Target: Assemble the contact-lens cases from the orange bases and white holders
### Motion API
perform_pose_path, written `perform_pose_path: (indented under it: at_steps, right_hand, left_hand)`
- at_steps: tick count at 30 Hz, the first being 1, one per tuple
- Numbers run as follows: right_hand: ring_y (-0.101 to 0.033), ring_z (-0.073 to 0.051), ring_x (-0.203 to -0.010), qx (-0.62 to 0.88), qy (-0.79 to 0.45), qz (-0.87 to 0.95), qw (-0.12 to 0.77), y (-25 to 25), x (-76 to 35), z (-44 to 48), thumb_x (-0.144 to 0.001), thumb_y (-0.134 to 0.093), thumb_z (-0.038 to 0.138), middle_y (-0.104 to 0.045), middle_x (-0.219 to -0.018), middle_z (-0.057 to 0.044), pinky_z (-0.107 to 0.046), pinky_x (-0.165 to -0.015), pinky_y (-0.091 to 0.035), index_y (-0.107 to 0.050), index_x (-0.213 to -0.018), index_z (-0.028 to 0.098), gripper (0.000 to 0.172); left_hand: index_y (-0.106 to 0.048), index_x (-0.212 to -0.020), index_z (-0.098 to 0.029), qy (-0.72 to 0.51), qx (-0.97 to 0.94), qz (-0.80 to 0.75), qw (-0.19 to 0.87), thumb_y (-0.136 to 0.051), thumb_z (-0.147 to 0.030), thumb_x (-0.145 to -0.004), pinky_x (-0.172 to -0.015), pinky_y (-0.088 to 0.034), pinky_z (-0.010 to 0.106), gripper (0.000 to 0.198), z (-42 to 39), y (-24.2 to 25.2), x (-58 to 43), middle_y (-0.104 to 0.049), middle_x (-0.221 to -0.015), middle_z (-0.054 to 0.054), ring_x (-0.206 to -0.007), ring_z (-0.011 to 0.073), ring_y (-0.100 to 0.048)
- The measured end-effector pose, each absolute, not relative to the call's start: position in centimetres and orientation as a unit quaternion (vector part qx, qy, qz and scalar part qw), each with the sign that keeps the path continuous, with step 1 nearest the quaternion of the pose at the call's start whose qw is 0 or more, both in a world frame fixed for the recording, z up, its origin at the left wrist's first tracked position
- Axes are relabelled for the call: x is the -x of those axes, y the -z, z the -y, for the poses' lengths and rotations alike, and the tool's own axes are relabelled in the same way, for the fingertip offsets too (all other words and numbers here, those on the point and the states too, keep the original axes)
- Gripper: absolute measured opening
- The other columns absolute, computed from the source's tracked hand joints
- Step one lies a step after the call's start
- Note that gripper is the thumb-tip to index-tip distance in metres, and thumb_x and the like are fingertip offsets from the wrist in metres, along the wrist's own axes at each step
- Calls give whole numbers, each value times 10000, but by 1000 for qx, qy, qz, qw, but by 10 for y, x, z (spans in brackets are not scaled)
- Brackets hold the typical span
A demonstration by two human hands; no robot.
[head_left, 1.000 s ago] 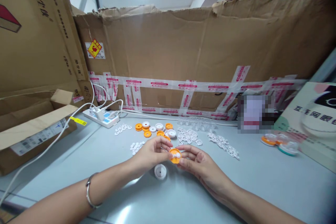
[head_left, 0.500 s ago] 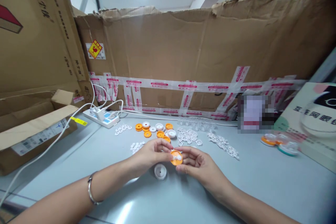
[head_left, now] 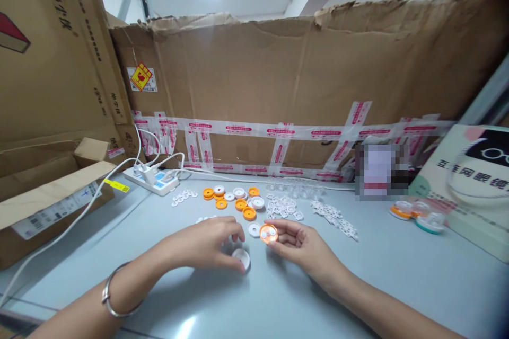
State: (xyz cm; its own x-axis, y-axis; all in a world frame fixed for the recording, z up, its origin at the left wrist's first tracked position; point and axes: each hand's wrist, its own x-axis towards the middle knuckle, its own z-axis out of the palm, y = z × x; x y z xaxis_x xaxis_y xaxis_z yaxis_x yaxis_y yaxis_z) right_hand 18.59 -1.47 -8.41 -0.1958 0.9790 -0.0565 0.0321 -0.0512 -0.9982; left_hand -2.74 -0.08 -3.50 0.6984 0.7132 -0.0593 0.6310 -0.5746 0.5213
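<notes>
My right hand (head_left: 300,246) holds a round orange cup-shaped disc (head_left: 263,240) by its right edge, between thumb and fingers. Inside the disc sit small white round pieces (head_left: 271,232). Over on the left, my left hand (head_left: 212,246) is lowered to a white round disc (head_left: 244,257) on the table, its thumb at the disc's near edge and its fingers spread and curved above. Another white disc (head_left: 253,230) with a centre hole lies just behind, beside the orange one. Part of a pile of small white pieces (head_left: 204,219) is hidden behind the left hand.
Behind the hands lie orange and white discs (head_left: 240,204), white pieces with cut-outs (head_left: 283,206), white linked pieces (head_left: 334,216) and clear parts (head_left: 296,188). A power strip (head_left: 153,180), a cardboard box (head_left: 59,196) and assembled orange and green parts (head_left: 417,216) flank them.
My left hand has let go of the orange disc and moved left and down to the white disc. The right hand keeps the orange disc, now with its inside turned more to view.
</notes>
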Motion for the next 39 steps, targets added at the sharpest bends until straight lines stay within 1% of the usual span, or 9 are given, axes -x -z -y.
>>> perform_pose_path:
  at_steps: [2,6,8,12,14,16,19,25,39]
  right_hand:
    - [-647,-170,-744,471,-557,535,426,84,-186,14,-541,-743,318,-710,-815,-29,-329,-769,-495,-636,-936,177,434]
    - [-647,-170,-740,474,-564,526,425,82,-186,14,-532,-751,316,-706,-775,-15,-327,-772,-493,-645,-918,181,423]
    - [-647,-170,-741,476,-563,524,427,81,-186,14,-533,-752,320,-706,-765,-15,-329,-779,-490,-647,-916,178,421]
    - [-645,-165,-760,467,-562,534,425,79,-187,16,-552,-744,324,-709,-801,-18,-317,-781,-488,-642,-930,181,416]
    - [-646,-165,-753,460,-561,545,421,79,-187,17,-559,-741,318,-708,-818,-22,-316,-766,-492,-637,-928,182,407]
    - [-648,-165,-745,453,-556,556,419,81,-187,18,-564,-740,308,-706,-830,-27,-318,-756,-496,-632,-917,179,391]
    - [-650,-164,-745,446,-546,572,420,83,-186,18,-580,-736,302,-704,-850,-34,-317,-752,-499,-623,-901,176,363]
    - [-654,-173,-735,445,-537,583,416,82,-187,19,-569,-744,321,-701,-845,-44,-328,-737,-508,-620,-876,168,365]
    - [-660,-183,-730,455,-540,570,421,81,-182,22,-534,-759,331,-708,-795,-39,-339,-746,-510,-631,-855,165,384]
  left_hand:
    - [-593,-958,-226,-52,-899,-358,245,-677,-382,-635,-661,-382,246,368,4,39,27,-560,-899,26,-797,187,-525]
    - [-628,-873,-213,-58,-899,-342,267,-646,-218,-651,-638,-394,241,223,3,44,24,-563,-850,21,-728,159,-536]
    - [-620,-907,-202,-100,-870,-346,336,-625,-205,-675,-662,-414,251,232,-2,41,23,-575,-860,29,-746,157,-543]
    - [-553,-997,-181,-200,-753,-327,535,-604,-233,-731,-698,-432,261,275,-13,38,23,-582,-901,35,-778,135,-556]
    - [-539,-987,-174,-232,-715,-310,582,-622,-236,-727,-708,-426,262,280,-16,41,21,-575,-932,36,-770,120,-556]
    - [-533,-979,-165,-246,-699,-303,599,-639,-242,-720,-723,-421,271,291,-17,46,19,-568,-973,47,-781,120,-560]
    - [-524,-990,-158,-257,-696,-298,601,-650,-252,-715,-727,-419,280,317,-16,51,15,-563,-996,60,-788,125,-565]
    - [-537,-953,-148,-282,-704,-302,577,-660,-269,-706,-723,-431,284,302,-13,52,9,-571,-948,56,-776,128,-568]
    - [-537,-969,-146,-272,-755,-320,503,-636,-201,-720,-800,-459,333,274,-6,51,7,-623,-935,70,-865,177,-601]
